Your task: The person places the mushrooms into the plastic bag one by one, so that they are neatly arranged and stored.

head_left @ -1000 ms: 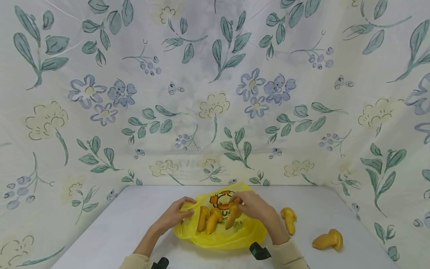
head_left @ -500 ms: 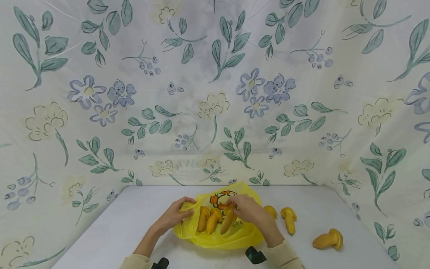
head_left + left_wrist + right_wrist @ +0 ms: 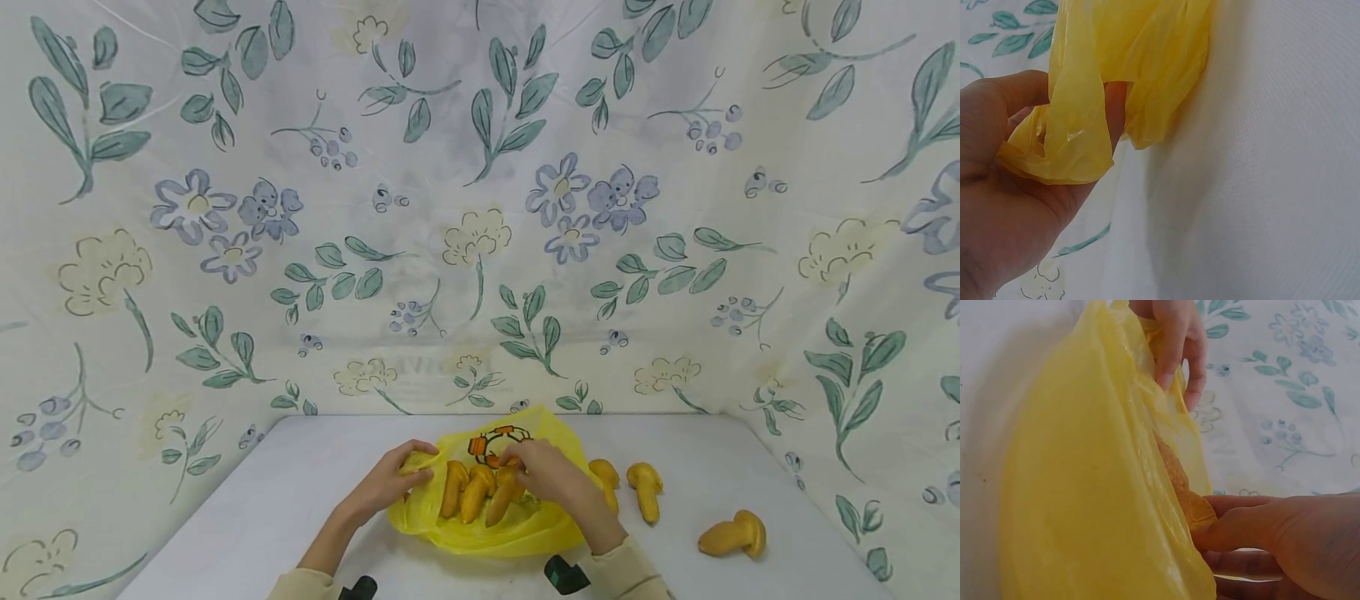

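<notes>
A yellow plastic bag [image 3: 487, 543] with a black and orange print lies on the white table. My left hand [image 3: 392, 475] holds its left edge; in the left wrist view the bag film [image 3: 1079, 131] runs between thumb and fingers. Two yellow-brown mushrooms [image 3: 453, 490] lie side by side within the bag's opening. Just right of them, my right hand [image 3: 551, 472] pinches a third mushroom [image 3: 501, 502] by its cap end. In the right wrist view that mushroom [image 3: 1200, 512] sits at the bag's opening, its lower part hidden by the yellow film.
To the right of the bag, a mushroom [image 3: 604, 473] is partly hidden by my right forearm. Beside it lies another mushroom [image 3: 645, 492], and one more mushroom [image 3: 733, 535] is farther right. A floral cloth [image 3: 480, 250] hangs behind the table.
My right hand has moved left and slightly down with its mushroom, bringing it beside the two in the bag. A mushroom right of the bag has come into sight. The left hand stays put.
</notes>
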`<state>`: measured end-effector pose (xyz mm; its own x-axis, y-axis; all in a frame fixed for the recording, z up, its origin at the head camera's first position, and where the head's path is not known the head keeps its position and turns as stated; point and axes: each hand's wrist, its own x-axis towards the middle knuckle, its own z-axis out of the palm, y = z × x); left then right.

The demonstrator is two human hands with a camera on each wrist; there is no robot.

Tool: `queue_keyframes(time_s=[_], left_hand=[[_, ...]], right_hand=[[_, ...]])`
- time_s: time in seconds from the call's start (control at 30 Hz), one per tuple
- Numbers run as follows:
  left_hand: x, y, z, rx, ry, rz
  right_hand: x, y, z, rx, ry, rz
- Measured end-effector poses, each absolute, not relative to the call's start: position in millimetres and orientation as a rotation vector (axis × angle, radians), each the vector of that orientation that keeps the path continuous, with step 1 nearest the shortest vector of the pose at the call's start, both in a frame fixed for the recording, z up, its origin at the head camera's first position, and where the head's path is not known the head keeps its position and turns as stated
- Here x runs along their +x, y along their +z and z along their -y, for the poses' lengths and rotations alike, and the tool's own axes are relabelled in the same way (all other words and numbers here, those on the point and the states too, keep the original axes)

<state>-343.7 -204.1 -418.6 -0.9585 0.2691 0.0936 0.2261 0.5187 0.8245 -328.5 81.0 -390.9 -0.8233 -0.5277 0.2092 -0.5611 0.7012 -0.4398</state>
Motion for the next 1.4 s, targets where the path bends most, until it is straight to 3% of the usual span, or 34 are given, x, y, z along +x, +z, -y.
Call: queue_keyframes(time_s=[1.4], left_hand=[[-344.3, -419.7, 204.7, 0.409, 1.461, -2.697]], right_hand=[[-329.7, -395.0, -80.9, 0.889, 0.813, 2.874]])
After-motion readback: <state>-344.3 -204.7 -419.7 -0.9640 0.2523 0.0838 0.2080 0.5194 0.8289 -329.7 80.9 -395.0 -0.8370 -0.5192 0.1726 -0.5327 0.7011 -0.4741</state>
